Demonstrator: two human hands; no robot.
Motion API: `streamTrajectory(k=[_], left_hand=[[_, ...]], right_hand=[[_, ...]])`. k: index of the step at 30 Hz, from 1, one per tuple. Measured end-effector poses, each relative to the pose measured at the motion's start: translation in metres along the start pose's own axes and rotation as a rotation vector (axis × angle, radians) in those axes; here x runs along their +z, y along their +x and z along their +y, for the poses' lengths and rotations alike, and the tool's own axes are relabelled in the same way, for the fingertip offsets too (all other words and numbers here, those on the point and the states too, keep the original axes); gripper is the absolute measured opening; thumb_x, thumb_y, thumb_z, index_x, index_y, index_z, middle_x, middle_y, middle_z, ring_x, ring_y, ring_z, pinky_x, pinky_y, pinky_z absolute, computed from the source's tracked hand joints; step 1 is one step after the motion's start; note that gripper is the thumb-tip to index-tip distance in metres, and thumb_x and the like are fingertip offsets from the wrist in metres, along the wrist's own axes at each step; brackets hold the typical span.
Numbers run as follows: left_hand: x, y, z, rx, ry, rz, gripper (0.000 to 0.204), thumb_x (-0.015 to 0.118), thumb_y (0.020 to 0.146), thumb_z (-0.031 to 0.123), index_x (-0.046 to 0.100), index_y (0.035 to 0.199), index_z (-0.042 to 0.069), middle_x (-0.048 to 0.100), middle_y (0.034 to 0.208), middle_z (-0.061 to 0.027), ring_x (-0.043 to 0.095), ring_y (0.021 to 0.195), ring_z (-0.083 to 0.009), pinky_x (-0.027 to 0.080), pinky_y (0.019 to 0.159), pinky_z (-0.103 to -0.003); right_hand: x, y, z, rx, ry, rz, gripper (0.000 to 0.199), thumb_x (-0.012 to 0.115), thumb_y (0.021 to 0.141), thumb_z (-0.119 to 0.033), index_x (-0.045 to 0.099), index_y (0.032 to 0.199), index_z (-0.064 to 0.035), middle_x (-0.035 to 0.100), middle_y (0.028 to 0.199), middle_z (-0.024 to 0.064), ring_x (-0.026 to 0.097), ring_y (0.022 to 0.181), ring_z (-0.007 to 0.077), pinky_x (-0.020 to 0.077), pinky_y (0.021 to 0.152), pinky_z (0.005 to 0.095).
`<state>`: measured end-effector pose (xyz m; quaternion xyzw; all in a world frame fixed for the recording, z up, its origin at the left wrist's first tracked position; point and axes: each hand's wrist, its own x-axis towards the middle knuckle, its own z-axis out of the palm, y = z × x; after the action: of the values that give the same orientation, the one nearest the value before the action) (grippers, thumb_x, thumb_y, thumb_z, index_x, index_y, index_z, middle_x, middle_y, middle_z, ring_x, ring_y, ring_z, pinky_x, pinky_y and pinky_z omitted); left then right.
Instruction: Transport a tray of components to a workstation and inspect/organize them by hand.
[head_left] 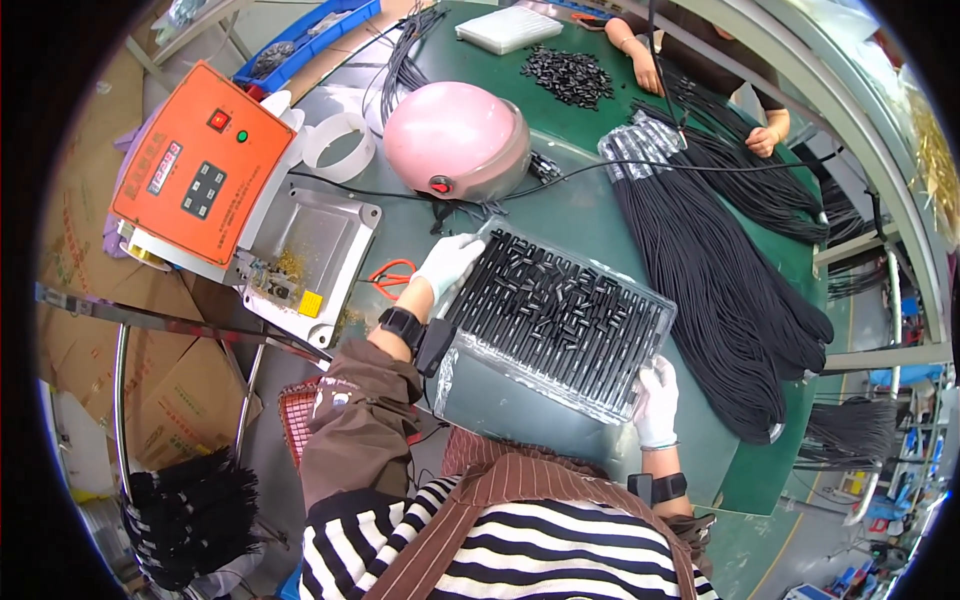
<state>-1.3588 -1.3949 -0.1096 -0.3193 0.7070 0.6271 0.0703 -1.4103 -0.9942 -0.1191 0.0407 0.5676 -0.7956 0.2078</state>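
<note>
A clear plastic tray (668, 318) lies tilted in front of me, its grooves lined with short black tubes (545, 300). More of these tubes lie loose and crosswise on top, mostly toward the tray's far side. My left hand (450, 262), in a white glove, grips the tray's left edge near the far corner. The white-gloved right hand (657, 405) holds the near right corner, thumb and fingers at the rim. Both forearms wear black wrist devices. Just left of my left hand, orange-handled scissors (390, 280) lie on the table.
An orange-fronted machine (205, 165) with a metal base stands at the left. A pink dome with a red switch (455, 140) sits beyond the tray. Bundled black cables (700, 275) cover the right side. Farther back are a black tube pile (568, 76) and a co-worker's hands (763, 140).
</note>
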Motion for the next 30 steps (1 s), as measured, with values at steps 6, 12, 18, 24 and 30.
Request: streamTrajectory(k=[6,12,18,24,30], left_hand=[[0.001,-0.015,-0.001,0.154,-0.094,0.037,0.039,0.055,0.088,0.022,0.056,0.122,0.003,0.054,0.067,0.0009,0.045,0.047,-0.0072,0.037,0.044,-0.023],[-0.007,-0.001,-0.006,0.144,-0.14,-0.018,0.039,0.056,0.088,0.021,0.054,0.123,0.004,0.053,0.064,0.0013,0.044,0.047,-0.0071,0.036,0.043,-0.024],[0.0,0.014,0.005,0.043,0.0,0.012,0.039,0.056,0.088,0.022,0.054,0.124,0.006,0.052,0.064,0.0008,0.045,0.046,-0.0085,0.035,0.04,-0.025],[-0.001,0.022,-0.002,0.144,0.073,-0.015,0.042,0.056,0.088,0.021,0.052,0.126,0.004,0.059,0.078,-0.0025,0.051,0.053,-0.0097,0.042,0.047,-0.026],[0.005,0.015,-0.018,0.478,-0.181,0.088,0.046,0.056,0.089,0.019,0.048,0.129,-0.001,0.062,0.103,-0.0087,0.056,0.069,-0.009,0.047,0.067,-0.024]], right_hand=[[0.001,-0.003,-0.01,0.03,0.011,-0.01,0.035,0.052,0.084,0.0,0.045,0.118,0.0026,0.057,0.104,0.0099,0.058,0.089,0.0171,0.049,0.081,0.0299],[0.009,-0.002,-0.011,0.0,0.025,-0.018,0.035,0.051,0.084,0.002,0.045,0.119,0.0031,0.058,0.103,0.0087,0.058,0.085,0.0137,0.049,0.076,0.0259],[-0.001,0.0,-0.002,0.038,0.046,-0.008,0.035,0.051,0.085,0.002,0.045,0.12,0.003,0.058,0.101,0.0083,0.058,0.083,0.0122,0.0486,0.073,0.0236],[0.001,-0.001,-0.004,0.021,-0.005,0.018,0.033,0.05,0.084,0.002,0.046,0.117,0.0026,0.057,0.103,0.0086,0.058,0.086,0.015,0.0494,0.077,0.0274],[0.008,-0.014,-0.021,-0.008,-0.009,0.014,0.033,0.05,0.085,0.002,0.046,0.118,0.003,0.058,0.105,0.0088,0.057,0.09,0.0154,0.0479,0.081,0.0276]])
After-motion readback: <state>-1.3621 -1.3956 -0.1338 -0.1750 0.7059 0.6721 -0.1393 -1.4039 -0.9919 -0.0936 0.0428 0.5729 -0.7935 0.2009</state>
